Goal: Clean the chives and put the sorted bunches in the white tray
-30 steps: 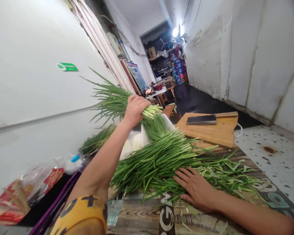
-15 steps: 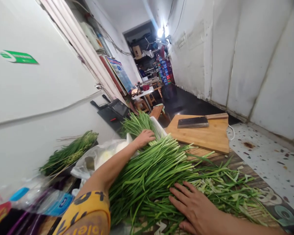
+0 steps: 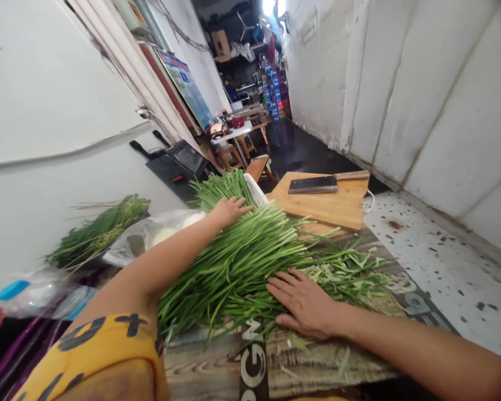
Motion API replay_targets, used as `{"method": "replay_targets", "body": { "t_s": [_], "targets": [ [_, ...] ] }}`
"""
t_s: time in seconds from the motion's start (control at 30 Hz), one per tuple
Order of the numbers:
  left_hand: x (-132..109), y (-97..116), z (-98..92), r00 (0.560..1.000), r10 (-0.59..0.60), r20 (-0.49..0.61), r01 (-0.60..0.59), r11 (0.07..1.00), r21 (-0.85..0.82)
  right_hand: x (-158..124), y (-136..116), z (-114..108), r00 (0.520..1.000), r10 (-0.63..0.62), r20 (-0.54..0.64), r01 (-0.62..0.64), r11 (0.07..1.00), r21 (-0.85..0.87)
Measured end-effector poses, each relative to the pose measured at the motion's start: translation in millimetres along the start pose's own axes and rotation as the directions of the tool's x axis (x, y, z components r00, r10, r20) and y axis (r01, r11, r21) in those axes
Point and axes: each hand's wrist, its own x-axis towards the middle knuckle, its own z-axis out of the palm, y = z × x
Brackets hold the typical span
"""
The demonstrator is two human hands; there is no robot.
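Note:
A big pile of long green chives (image 3: 250, 250) lies across the wood-patterned table (image 3: 217, 362). My left hand (image 3: 227, 210) rests open on the far end of the pile, next to a bunch of chives standing in a white container (image 3: 256, 189). My right hand (image 3: 304, 303) lies flat and open on the near part of the pile, beside loose trimmed scraps (image 3: 350, 273).
A wooden cutting board (image 3: 329, 203) with a cleaver (image 3: 317, 182) on it sits at the far right. Another chive bundle (image 3: 98, 231) and plastic bags (image 3: 150, 236) lie at the left by a white wall. A speckled floor (image 3: 446, 278) is at the right.
My left hand held a bunch of chives up in the air, then lowered it onto the far end of the pile and let go. My right hand stayed on the pile.

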Motion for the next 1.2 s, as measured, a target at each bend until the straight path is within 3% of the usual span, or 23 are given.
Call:
{"method": "replay_targets", "body": {
  "t_s": [0.13, 0.17, 0.23, 0.3, 0.37, 0.4, 0.47, 0.57, 0.7, 0.8, 0.87, 0.93, 1.0, 1.03, 1.07, 1.17, 1.2],
  "targets": [
    [-39.0, 1.2, -25.1, 0.970, -0.234, -0.069, 0.228, 0.970, -0.089, 5.9, 6.6, -9.0, 0.984, 0.046, -0.172, -0.007, 0.976, 0.216],
    [-52.2, 5.9, -32.3, 0.939, -0.302, -0.163, 0.287, 0.951, -0.112, 7.5, 10.7, -13.0, 0.967, 0.058, -0.247, 0.015, 0.959, 0.282],
    [-79.7, 26.5, -42.5, 0.824, -0.414, -0.386, 0.358, 0.909, -0.212, 10.4, 21.5, -22.9, 0.909, 0.108, -0.402, 0.048, 0.933, 0.358],
    [-104.3, 62.5, -43.1, 0.738, -0.452, -0.501, 0.307, 0.886, -0.348, 12.4, 34.0, -34.7, 0.827, 0.206, -0.523, -0.022, 0.941, 0.337],
    [-122.0, 108.1, -33.4, 0.708, -0.448, -0.546, 0.166, 0.857, -0.488, 12.7, 45.5, -46.9, 0.755, 0.311, -0.577, -0.192, 0.947, 0.259],
    [-127.8, 131.2, -26.0, 0.704, -0.438, -0.559, 0.080, 0.831, -0.550, 12.0, 50.0, -52.7, 0.764, 0.350, -0.542, -0.273, 0.937, 0.220],
    [-134.0, 172.2, -9.7, 0.737, -0.362, -0.571, -0.111, 0.769, -0.630, 8.9, 55.9, -62.8, 0.841, 0.383, -0.383, -0.361, 0.923, 0.131],
    [-134.6, 212.0, 8.9, 0.785, -0.270, -0.558, -0.229, 0.709, -0.667, 2.2, 58.1, -71.7, 0.937, 0.313, -0.155, -0.323, 0.945, -0.047],
    [-134.8, 233.1, 15.1, 0.824, -0.234, -0.516, -0.189, 0.746, -0.639, -2.5, 57.9, -71.8, 0.958, 0.282, -0.053, -0.285, 0.912, -0.294],
    [-139.2, 236.7, 9.5, 0.809, -0.223, -0.544, -0.199, 0.766, -0.611, -2.4, 59.1, -72.4, 0.975, 0.211, -0.069, -0.222, 0.933, -0.283],
    [-141.2, 233.1, 2.7, 0.743, -0.295, -0.601, -0.244, 0.717, -0.653, -2.8, 59.7, -76.9, 0.976, 0.136, -0.167, -0.164, 0.971, -0.171],
    [-140.1, 223.7, -5.8, 0.614, -0.499, -0.612, -0.246, 0.616, -0.748, -4.1, 59.2, -83.3, 0.953, 0.086, -0.290, -0.092, 0.996, -0.006],
    [-135.6, 209.6, -14.8, 0.483, -0.703, -0.522, -0.203, 0.490, -0.848, -5.7, 57.5, -88.6, 0.919, 0.090, -0.384, -0.037, 0.989, 0.143],
    [-132.5, 201.8, -19.2, 0.475, -0.749, -0.462, -0.183, 0.430, -0.884, -6.3, 56.4, -90.1, 0.906, 0.108, -0.410, -0.025, 0.979, 0.202],
    [-129.0, 194.2, -23.3, 0.518, -0.753, -0.405, -0.170, 0.373, -0.912, -6.7, 55.2, -90.9, 0.898, 0.129, -0.420, -0.020, 0.967, 0.253],
    [-118.2, 177.4, -32.8, 0.768, -0.575, -0.282, -0.163, 0.251, -0.954, -6.7, 52.8, -89.3, 0.892, 0.203, -0.405, -0.033, 0.920, 0.391],
    [-114.8, 174.9, -34.6, 0.819, -0.510, -0.264, -0.167, 0.229, -0.959, -6.4, 52.4, -88.1, 0.887, 0.237, -0.396, -0.044, 0.898, 0.438]
  ]
}}
